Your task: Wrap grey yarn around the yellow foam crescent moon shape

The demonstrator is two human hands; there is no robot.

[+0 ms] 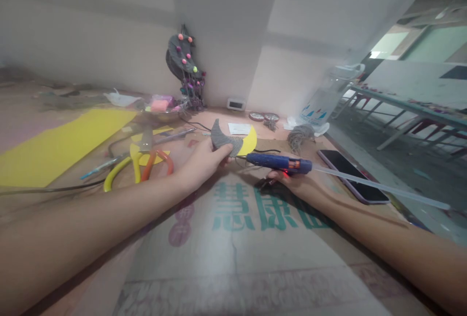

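Note:
Between the fingers of my left hand (208,158) is a crescent moon cutout (249,140). Its left part is wound with grey yarn (223,137); the right tip is bare yellow. My right hand (288,180) is closed around a blue hot glue gun (275,162), whose red light glows. A long clear glue stick (383,187) juts from its back end. The nozzle points left, close to the lower edge of the crescent; whether it touches cannot be told. Part of my right hand is hidden behind the gun.
Yellow-handled pliers (136,165) and orange handles (156,163) lie left, near a yellow sheet (69,146). A phone (352,175) lies right, below a grey yarn bundle (301,137) and a clear bottle (321,102). A decorated grey crescent (180,58) leans at the wall.

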